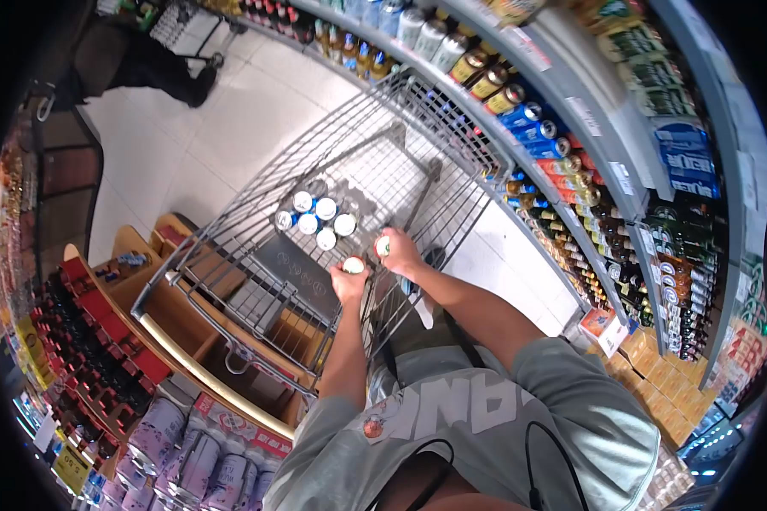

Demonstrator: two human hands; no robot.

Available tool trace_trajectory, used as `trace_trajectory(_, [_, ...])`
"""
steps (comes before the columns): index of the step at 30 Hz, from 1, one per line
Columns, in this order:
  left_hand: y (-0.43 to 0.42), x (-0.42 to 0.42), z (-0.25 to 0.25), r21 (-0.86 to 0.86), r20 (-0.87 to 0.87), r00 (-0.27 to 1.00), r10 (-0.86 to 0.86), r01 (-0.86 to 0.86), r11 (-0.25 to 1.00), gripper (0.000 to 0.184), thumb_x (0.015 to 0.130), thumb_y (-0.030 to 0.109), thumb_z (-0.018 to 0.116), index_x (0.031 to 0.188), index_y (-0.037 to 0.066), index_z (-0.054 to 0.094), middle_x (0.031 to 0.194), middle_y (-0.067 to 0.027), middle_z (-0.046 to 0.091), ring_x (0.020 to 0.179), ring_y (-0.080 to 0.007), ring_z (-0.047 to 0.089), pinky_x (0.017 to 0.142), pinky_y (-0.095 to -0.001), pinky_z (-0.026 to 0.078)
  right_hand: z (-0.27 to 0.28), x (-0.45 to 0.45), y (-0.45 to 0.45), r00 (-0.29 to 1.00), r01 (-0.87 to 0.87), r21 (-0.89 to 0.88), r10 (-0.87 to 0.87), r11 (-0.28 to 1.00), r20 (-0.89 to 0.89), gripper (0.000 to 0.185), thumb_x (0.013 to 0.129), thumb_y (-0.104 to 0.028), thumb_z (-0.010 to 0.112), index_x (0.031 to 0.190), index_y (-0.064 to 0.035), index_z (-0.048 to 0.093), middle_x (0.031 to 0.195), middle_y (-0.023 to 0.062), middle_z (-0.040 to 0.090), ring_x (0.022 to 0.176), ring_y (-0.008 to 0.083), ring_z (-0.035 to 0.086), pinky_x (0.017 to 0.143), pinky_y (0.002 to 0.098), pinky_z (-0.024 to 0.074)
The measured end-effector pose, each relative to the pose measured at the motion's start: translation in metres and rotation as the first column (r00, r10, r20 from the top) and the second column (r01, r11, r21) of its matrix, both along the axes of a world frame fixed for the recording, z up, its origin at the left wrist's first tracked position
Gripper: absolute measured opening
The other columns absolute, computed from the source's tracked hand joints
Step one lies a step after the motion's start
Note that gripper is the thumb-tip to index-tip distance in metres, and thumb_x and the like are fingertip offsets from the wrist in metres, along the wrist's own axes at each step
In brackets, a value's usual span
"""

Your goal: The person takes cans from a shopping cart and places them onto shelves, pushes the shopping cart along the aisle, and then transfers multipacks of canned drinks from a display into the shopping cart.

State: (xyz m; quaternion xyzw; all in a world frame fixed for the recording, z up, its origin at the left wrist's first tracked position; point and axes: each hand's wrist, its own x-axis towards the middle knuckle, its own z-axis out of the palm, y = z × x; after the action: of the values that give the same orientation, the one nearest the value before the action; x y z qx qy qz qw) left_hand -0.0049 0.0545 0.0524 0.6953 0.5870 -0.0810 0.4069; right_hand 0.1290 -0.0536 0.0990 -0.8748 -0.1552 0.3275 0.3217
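My left hand is wrapped round a can, its pale top facing up. In my right hand is another can, also top up. Both hands are over the near side of a wire shopping cart, close together but apart. Several blue-and-white cans stand upright in a cluster inside the cart, just beyond my left hand. A dark panel with round marks lies at the cart's handle end. Fingers hide most of both held cans' sides.
Shelves of drink cans and bottles curve along the right. Wooden display bins and purple packs stand at lower left. Another person's dark-clothed leg is at upper left, near a second cart. Stacked cartons sit lower right.
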Motion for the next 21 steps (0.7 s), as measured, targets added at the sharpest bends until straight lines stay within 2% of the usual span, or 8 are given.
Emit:
trace_trajectory(2, [-0.001,-0.004,0.035,0.012,-0.015,0.994,-0.105,0.105,0.994,0.066,0.056,0.033,0.089,0.1,0.003,0.049,0.094,-0.0191,0.065,0.086,-0.0329,0.065,0.079,-0.0409,0.052,0.039,0.013,-0.016,0.999,-0.006,-0.011,0.006,1.0,-0.033,0.053,0.067,-0.008,0.076,0.117,-0.0011,0.059,0.117,0.0209,0.059,0.104,0.0383,0.061,0.09,0.041,0.0516])
trace_trajectory(5, [-0.008,-0.022,0.069,0.063,0.18,0.974,-0.14,0.131,0.989,0.064,0.056,0.028,0.09,0.097,0.003,0.048,0.087,-0.013,0.063,0.079,-0.0248,0.062,0.076,-0.0379,0.052,0.115,0.034,-0.056,0.999,-0.048,0.12,0.049,0.992,-0.005,0.067,0.064,-0.012,0.08,0.124,0.0023,0.055,0.122,0.021,0.058,0.112,0.0359,0.059,0.097,0.0381,0.0486])
trace_trajectory(8, [-0.012,-0.022,0.114,0.028,0.373,0.922,-0.103,0.1,0.995,0.059,0.06,0.019,0.091,0.096,0.003,0.048,0.088,-0.0075,0.061,0.08,-0.0149,0.059,0.074,-0.0305,0.051,0.198,0.046,-0.112,0.998,0.041,0.288,-0.051,0.957,0.028,0.071,0.062,-0.013,0.084,0.125,0.0012,0.054,0.123,0.0193,0.058,0.116,0.0335,0.058,0.099,0.0371,0.0472])
trace_trajectory(9, [-0.009,-0.024,0.112,-0.071,0.478,0.878,-0.012,0.052,0.996,0.057,0.061,0.014,0.091,0.097,0.004,0.048,0.091,-0.0063,0.062,0.081,-0.0138,0.059,0.074,-0.0293,0.051,0.216,0.047,-0.135,0.995,0.081,0.343,-0.093,0.936,0.02,0.071,0.062,-0.013,0.085,0.125,0.0001,0.054,0.122,0.0187,0.058,0.116,0.0329,0.057,0.099,0.0371,0.0471])
trace_trajectory(12, [-0.012,0.001,0.171,-0.089,0.595,0.804,0.001,0.065,0.994,0.048,0.065,0.004,0.087,0.099,0.003,0.052,0.093,-0.0049,0.062,0.081,-0.0114,0.059,0.076,-0.0277,0.051,0.242,0.042,-0.21,0.964,0.164,0.466,-0.242,0.869,0.113,0.07,0.062,-0.011,0.086,0.125,-0.001,0.054,0.122,0.0167,0.057,0.114,0.0314,0.058,0.1,0.0376,0.0465])
trace_trajectory(16, [-0.025,0.064,0.263,-0.075,0.654,0.753,-0.081,0.171,0.982,0.052,0.063,0.006,0.088,0.104,0.001,0.055,0.1,-0.0072,0.062,0.088,-0.0144,0.06,0.082,-0.0283,0.051,0.279,0.027,-0.315,0.916,0.273,0.449,-0.373,0.851,0.151,0.071,0.063,-0.011,0.086,0.126,-0.0013,0.055,0.122,0.0166,0.056,0.114,0.0293,0.058,0.099,0.0355,0.0463])
trace_trajectory(19, [-0.033,0.123,0.306,-0.047,0.747,0.639,-0.185,0.327,0.944,0.049,0.065,0.008,0.088,0.103,0.001,0.057,0.098,-0.0068,0.063,0.086,-0.0133,0.061,0.08,-0.0281,0.052,0.257,0.005,-0.391,0.852,0.447,0.372,-0.514,0.813,0.1,0.073,0.063,-0.01,0.086,0.128,-0.0009,0.054,0.123,0.0156,0.056,0.114,0.0272,0.058,0.099,0.0342,0.0465])
trace_trajectory(21, [-0.044,0.166,0.333,0.074,0.793,0.534,-0.292,0.391,0.917,0.05,0.066,0.014,0.09,0.104,0.001,0.059,0.097,-0.0066,0.065,0.087,-0.0123,0.06,0.081,-0.0274,0.051,0.241,-0.01,-0.433,0.715,0.672,0.334,-0.696,0.662,-0.059,0.076,0.063,-0.01,0.087,0.13,-0.0008,0.053,0.124,0.0144,0.056,0.114,0.025,0.058,0.098,0.0332,0.0475])
